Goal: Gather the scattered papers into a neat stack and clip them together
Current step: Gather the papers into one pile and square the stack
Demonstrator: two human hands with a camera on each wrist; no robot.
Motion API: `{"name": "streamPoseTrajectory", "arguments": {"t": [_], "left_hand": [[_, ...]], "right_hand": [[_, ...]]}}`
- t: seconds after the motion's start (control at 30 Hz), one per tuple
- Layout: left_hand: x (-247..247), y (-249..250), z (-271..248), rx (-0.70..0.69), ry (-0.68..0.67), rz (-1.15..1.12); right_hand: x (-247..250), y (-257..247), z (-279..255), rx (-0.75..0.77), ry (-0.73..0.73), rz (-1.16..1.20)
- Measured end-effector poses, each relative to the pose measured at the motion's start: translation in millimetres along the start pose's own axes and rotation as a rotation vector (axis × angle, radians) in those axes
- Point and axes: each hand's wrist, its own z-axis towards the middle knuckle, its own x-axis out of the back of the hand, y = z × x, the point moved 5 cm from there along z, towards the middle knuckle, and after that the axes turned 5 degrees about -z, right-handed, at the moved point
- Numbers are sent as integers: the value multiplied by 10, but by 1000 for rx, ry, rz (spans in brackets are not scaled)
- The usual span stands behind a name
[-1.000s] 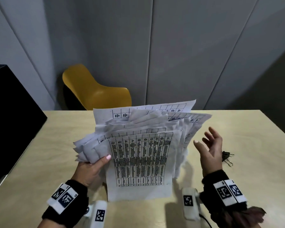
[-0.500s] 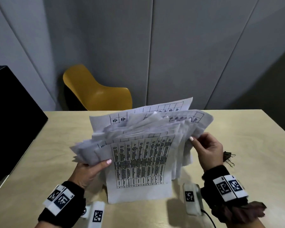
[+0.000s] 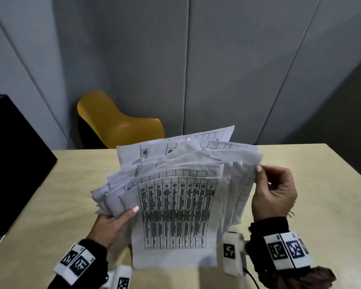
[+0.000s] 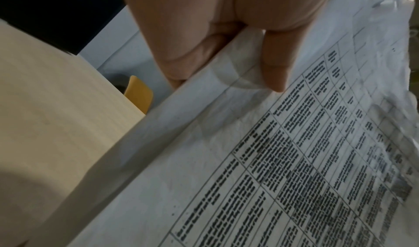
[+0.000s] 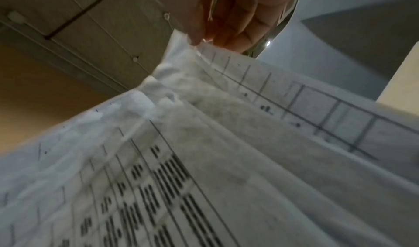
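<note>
The papers (image 3: 176,207) stand on end on the table (image 3: 50,205), a loose, uneven sheaf with its lower edge on the tabletop and its upper edges fanned at different heights; the front sheet bears a printed grid of dark text, and the sheets behind show parts of the same ruled tables. Far left on the table stands a black box (image 3: 15,163), its top out of the picture, so whether anything lies in it cannot be told; behind the table, between the box and the sheaf, a yellow chair (image 3: 117,124) stands against grey wall panels (image 3: 238,65). The left hand (image 3: 113,224) grips the left edge of the sheaf; in the left wrist view its thumb (image 4: 275,66) lies on the front sheet and its fingers (image 4: 181,53) curl behind, the paper edges clamped between them. At the sheaf's right edge the right hand (image 3: 274,195) pinches the upper corner of the sheets, thumb tip pressed to the front and the other fingers curled behind; the right wrist view shows the same pinch at the top of the crumpled edges, with the sheets spreading downward from it. Both wrists wear black bands with white printed markers (image 3: 286,250); just right of the right hand a small piece of metal wire (image 3: 291,214) shows on the table, mostly hidden by that hand.
</note>
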Motion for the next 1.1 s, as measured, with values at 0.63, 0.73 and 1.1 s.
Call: {"name": "streamPoseTrajectory", "arguments": {"t": [0.63,0.73,1.1], "left_hand": [[-20,21,-59,-4,-27,-115],[41,-12,5,21,-51,-76],[-133,340,68,-345,64,-52]], "right_hand": [[-338,414,-295,-494,-803,157],[-328,386,-341,-480,-894,66],[-312,335,-337,-434,-661,44]]}}
